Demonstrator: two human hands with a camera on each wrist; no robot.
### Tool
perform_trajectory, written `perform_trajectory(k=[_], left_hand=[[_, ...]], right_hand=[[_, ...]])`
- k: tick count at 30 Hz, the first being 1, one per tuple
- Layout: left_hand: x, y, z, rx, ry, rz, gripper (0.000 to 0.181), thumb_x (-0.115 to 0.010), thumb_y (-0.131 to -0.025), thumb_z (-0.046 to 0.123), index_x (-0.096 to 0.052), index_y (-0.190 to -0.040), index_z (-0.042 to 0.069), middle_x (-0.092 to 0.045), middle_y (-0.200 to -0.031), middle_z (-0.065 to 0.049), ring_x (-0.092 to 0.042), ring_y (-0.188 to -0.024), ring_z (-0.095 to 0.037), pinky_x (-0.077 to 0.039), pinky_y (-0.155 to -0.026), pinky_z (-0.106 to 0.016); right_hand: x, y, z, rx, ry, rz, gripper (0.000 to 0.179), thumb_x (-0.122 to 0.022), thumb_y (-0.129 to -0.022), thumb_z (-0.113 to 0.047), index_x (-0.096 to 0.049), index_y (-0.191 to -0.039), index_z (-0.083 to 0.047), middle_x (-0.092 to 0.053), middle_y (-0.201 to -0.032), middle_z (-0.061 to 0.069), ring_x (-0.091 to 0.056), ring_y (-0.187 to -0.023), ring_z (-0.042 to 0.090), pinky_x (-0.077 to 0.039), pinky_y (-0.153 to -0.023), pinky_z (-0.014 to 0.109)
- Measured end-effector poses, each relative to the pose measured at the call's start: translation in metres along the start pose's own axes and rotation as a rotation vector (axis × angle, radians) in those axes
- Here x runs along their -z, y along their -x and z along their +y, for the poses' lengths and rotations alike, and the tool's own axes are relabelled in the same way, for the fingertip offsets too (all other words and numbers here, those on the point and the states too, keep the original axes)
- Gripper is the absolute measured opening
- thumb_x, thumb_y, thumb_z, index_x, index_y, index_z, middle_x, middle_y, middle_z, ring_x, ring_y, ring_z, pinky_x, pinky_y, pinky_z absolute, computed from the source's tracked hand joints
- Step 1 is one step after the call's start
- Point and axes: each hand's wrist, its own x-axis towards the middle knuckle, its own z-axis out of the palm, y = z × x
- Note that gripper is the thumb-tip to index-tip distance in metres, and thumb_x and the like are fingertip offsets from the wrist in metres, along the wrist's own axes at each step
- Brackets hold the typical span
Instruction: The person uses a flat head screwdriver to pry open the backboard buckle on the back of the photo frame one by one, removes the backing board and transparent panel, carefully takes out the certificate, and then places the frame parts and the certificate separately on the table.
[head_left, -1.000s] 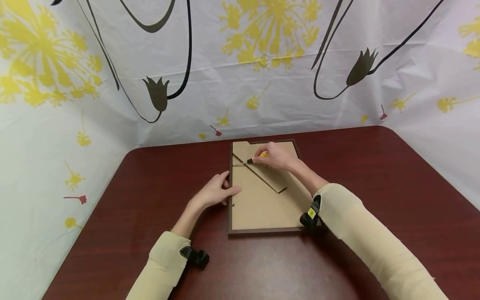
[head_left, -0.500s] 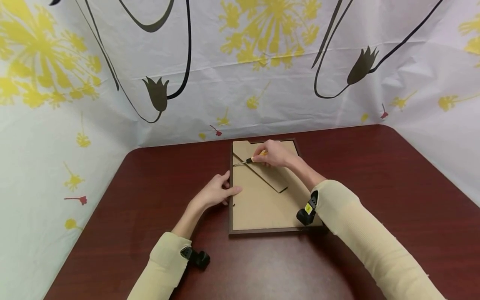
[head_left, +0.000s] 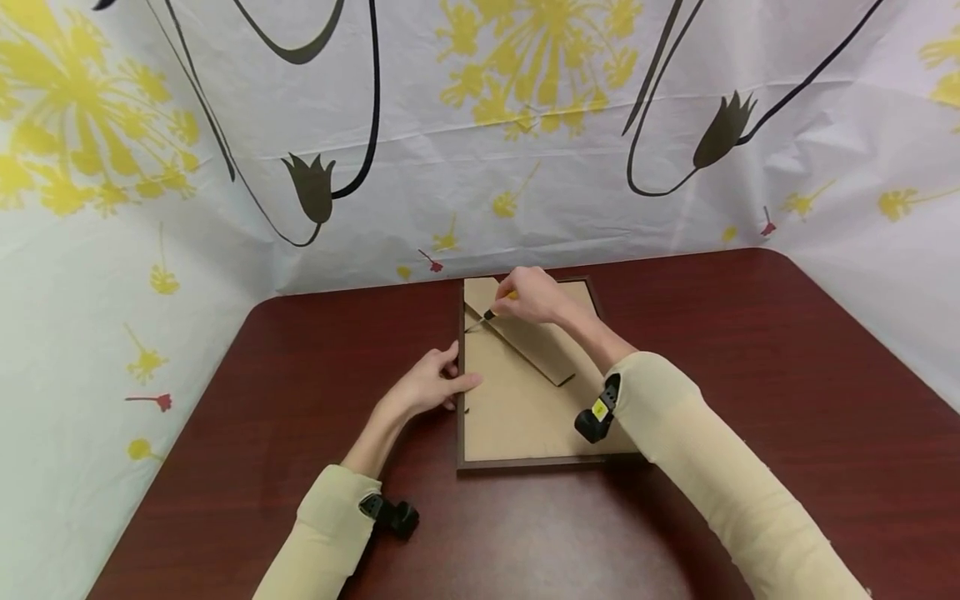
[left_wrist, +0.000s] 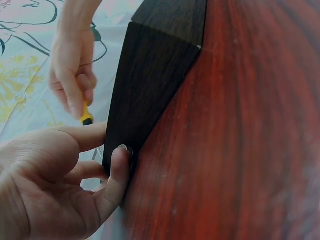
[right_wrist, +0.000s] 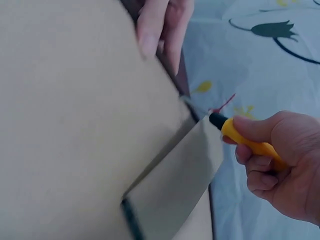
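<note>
A picture frame (head_left: pixel 525 464) lies face down, its tan backing board (head_left: pixel 517 425) upward. My left hand (head_left: pixel 427 383) grips the frame's left side, thumb over the backing and other fingers along the outer edge, as the left wrist view also shows. In my right hand (head_left: pixel 532 296) is a screwdriver with a yellow handle (right_wrist: pixel 252 145) and a black collar. Its thin metal shaft slants down, tip right at the inner left edge of the frame. A hinged easel stand (head_left: pixel 536 346) runs diagonally across the backing, partly hidden by the right hand.
The frame rests on a glossy dark red table (head_left: pixel 337 333), near its back edge. Farther down the frame's left inner edge sits a small dark tab (head_left: pixel 467 410). Behind the table hangs a white sheet (head_left: pixel 405 208) with yellow flowers and dark stems.
My right hand has risen and shifted back and slightly left, so the screwdriver slants more steeply with its tip still at the frame's left edge. The left hand stays in place.
</note>
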Motion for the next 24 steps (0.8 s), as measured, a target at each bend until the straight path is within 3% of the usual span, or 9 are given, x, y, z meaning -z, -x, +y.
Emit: perform_trajectory(k=[3,7,9,11,13,16,24], left_hand=[[0.001,0.0,0.0,0.003,0.007,0.002,0.083,-0.069,-0.098,0.028,-0.018,-0.159,0.004,-0.046,-0.11,-0.016,-0.059,-0.059,-0.02,-0.056,-0.067,-0.033],[0.001,0.0,-0.001,0.003,0.007,0.003,0.082,-0.069,-0.098,0.028,-0.019,-0.159,0.004,-0.046,-0.109,-0.015,-0.059,-0.059,-0.019,-0.056,-0.068,-0.033],[0.001,0.0,-0.001,0.003,0.006,0.001,0.082,-0.069,-0.099,0.027,-0.019,-0.159,0.005,-0.045,-0.108,-0.015,-0.059,-0.059,-0.019,-0.056,-0.068,-0.032],[0.002,0.0,-0.001,0.001,0.008,-0.006,0.082,-0.068,-0.099,0.026,-0.018,-0.16,0.004,-0.045,-0.107,-0.015,-0.059,-0.06,-0.02,-0.056,-0.067,-0.032],[0.002,-0.001,-0.001,-0.006,0.008,-0.015,0.082,-0.068,-0.099,0.025,-0.017,-0.16,0.004,-0.044,-0.106,-0.014,-0.059,-0.06,-0.02,-0.056,-0.067,-0.033],[0.003,-0.001,-0.001,-0.019,-0.001,-0.027,0.082,-0.067,-0.1,0.024,-0.015,-0.159,0.002,-0.045,-0.106,-0.015,-0.06,-0.061,-0.02,-0.056,-0.067,-0.033],[0.004,-0.001,-0.001,-0.002,-0.066,-0.027,0.083,-0.067,-0.099,0.032,-0.017,-0.159,0.002,-0.049,-0.114,-0.016,-0.065,-0.063,-0.021,-0.055,-0.079,-0.034]], right_hand=[[0.003,-0.007,-0.011,0.017,0.037,-0.03,0.017,-0.069,-0.097,-0.015,-0.08,-0.094,-0.003,-0.075,-0.088,0.008,-0.064,-0.066,0.018,-0.052,-0.069,0.036],[0.007,-0.015,-0.027,0.035,0.075,-0.072,0.019,-0.067,-0.098,-0.012,-0.079,-0.089,-0.001,-0.073,-0.077,0.007,-0.053,-0.053,0.011,-0.045,-0.06,0.029],[0.009,-0.02,-0.035,0.043,0.1,-0.091,0.027,-0.066,-0.098,-0.011,-0.074,-0.074,-0.003,-0.062,-0.062,0.002,-0.041,-0.047,0.008,-0.038,-0.055,0.025],[0.01,-0.024,-0.043,0.054,0.126,-0.107,0.04,-0.065,-0.098,-0.009,-0.061,-0.058,-0.008,-0.045,-0.051,-0.003,-0.029,-0.045,0.007,-0.03,-0.052,0.024],[0.011,-0.027,-0.051,0.056,0.151,-0.127,0.051,-0.064,-0.098,-0.009,-0.045,-0.051,-0.013,-0.028,-0.048,-0.005,-0.019,-0.045,0.007,-0.024,-0.05,0.024],[0.011,-0.034,-0.063,0.058,0.211,-0.168,0.053,-0.062,-0.099,-0.008,-0.034,-0.054,-0.015,-0.02,-0.05,-0.005,-0.015,-0.046,0.008,-0.023,-0.05,0.025],[0.005,-0.05,-0.09,0.045,0.356,-0.259,0.018,-0.056,-0.1,-0.004,-0.053,-0.083,-0.007,-0.036,-0.063,0.001,-0.034,-0.053,0.012,-0.031,-0.054,0.027]])
